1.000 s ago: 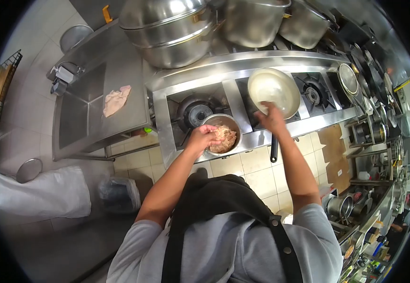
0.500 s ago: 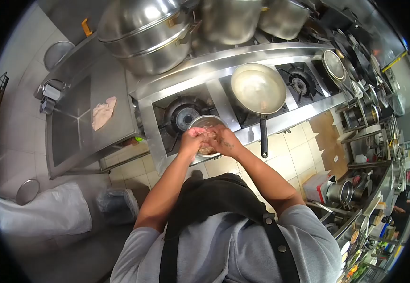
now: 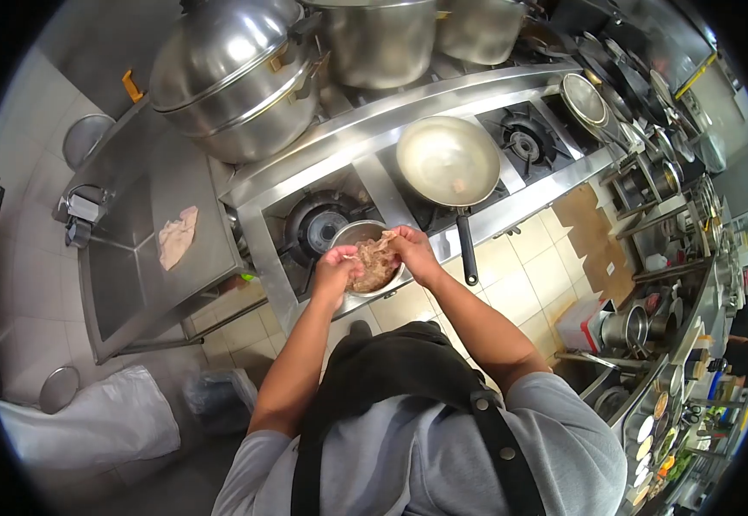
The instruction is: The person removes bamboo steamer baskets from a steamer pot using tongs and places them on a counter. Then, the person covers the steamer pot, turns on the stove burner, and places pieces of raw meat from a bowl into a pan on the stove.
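A round steel bowl [image 3: 362, 230] stands at the front edge of the stove, by the left burner, with pale raw meat [image 3: 374, 265] in it. Over its left side, my left hand [image 3: 336, 270] pinches some of the meat. My right hand [image 3: 411, 251] is closed on a piece of meat at the bowl's right rim. To the right, a light-coloured frying pan [image 3: 448, 162] rests on the middle burner, its black handle pointing toward me. A small pinkish piece lies inside the pan near the handle side.
Large steel pots [image 3: 236, 86] line the back of the stove. A pink cloth [image 3: 178, 237] lies on the steel sink counter [image 3: 210, 225] at the left. The right burner [image 3: 526, 144] is beyond the pan. Shelves with pots and utensils are at the far right.
My right hand has come from over the pan to the bowl, and both hands now pull at the meat, slightly apart. The view has shifted, so the stove appears further left.
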`<control>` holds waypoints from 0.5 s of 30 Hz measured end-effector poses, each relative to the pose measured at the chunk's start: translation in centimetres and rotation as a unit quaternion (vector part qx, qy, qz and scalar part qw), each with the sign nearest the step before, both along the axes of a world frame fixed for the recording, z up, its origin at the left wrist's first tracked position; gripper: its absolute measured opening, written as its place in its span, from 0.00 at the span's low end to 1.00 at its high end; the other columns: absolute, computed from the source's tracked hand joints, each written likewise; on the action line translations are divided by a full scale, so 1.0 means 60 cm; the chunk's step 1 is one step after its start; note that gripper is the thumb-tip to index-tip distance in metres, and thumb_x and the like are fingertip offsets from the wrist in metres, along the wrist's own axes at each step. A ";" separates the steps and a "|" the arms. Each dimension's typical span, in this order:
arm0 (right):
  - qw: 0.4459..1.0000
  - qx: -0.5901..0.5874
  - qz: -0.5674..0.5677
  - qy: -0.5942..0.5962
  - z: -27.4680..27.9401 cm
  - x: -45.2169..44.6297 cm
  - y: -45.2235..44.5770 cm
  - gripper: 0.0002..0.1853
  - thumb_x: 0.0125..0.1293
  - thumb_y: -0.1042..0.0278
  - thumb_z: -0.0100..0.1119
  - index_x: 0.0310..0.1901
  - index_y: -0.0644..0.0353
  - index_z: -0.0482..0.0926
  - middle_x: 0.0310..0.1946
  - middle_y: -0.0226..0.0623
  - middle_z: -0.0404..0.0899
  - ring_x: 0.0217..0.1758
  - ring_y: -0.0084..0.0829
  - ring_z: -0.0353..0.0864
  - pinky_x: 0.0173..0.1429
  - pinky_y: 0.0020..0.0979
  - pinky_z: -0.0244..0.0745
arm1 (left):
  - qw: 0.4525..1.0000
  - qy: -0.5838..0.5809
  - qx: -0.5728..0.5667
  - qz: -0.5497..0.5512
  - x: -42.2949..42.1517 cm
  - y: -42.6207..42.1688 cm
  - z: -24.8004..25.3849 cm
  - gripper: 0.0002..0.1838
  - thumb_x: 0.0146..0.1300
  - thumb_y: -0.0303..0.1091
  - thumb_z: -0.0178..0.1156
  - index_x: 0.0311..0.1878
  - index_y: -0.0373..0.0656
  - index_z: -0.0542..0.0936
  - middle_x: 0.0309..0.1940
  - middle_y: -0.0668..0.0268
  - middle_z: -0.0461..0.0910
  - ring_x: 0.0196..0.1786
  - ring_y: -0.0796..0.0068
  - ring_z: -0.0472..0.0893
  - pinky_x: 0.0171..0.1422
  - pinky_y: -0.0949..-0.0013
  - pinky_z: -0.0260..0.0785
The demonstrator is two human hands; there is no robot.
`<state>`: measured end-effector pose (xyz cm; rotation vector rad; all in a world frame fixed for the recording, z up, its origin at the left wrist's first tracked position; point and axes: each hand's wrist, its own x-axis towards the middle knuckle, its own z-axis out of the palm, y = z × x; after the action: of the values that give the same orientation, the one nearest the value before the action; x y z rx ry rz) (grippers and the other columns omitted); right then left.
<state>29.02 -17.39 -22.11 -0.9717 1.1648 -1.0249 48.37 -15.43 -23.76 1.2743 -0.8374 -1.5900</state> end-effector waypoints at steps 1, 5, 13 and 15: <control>0.991 0.062 -0.009 -0.122 0.006 -0.002 -0.001 0.07 0.54 0.72 0.58 0.36 0.61 0.76 0.26 0.30 0.77 0.27 0.24 0.76 0.29 0.25 0.71 | 0.999 0.025 0.035 -0.013 0.004 0.001 0.001 0.10 0.59 0.22 0.56 0.44 0.38 0.73 0.32 0.64 0.77 0.33 0.75 0.79 0.37 0.73 0.75; 0.956 0.134 0.005 -0.262 0.013 -0.004 0.002 0.07 0.60 0.68 0.53 0.37 0.60 0.73 0.30 0.35 0.76 0.31 0.29 0.78 0.30 0.29 0.74 | 0.993 0.087 0.075 -0.015 0.005 0.007 -0.002 0.10 0.60 0.25 0.58 0.44 0.39 0.73 0.34 0.64 0.77 0.34 0.75 0.79 0.38 0.72 0.75; 0.961 0.131 0.000 -0.245 -0.037 0.029 -0.008 0.07 0.64 0.72 0.45 0.34 0.59 0.74 0.27 0.38 0.79 0.32 0.32 0.82 0.33 0.31 0.76 | 0.983 -0.127 -0.125 -0.035 -0.045 0.027 0.030 0.19 0.55 0.30 0.67 0.48 0.37 0.74 0.41 0.64 0.79 0.42 0.74 0.79 0.48 0.71 0.72; 0.975 0.069 0.018 -0.210 -0.077 0.045 -0.009 0.07 0.64 0.71 0.45 0.36 0.60 0.75 0.29 0.40 0.81 0.31 0.31 0.82 0.32 0.30 0.75 | 0.949 -0.239 -0.200 -0.045 -0.052 0.023 0.023 0.21 0.53 0.34 0.69 0.48 0.38 0.76 0.41 0.64 0.80 0.44 0.74 0.78 0.50 0.71 0.71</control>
<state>31.71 -17.94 -26.74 -0.6244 0.8502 -1.0442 45.26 -14.08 -22.40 1.3464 -1.4576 -1.1007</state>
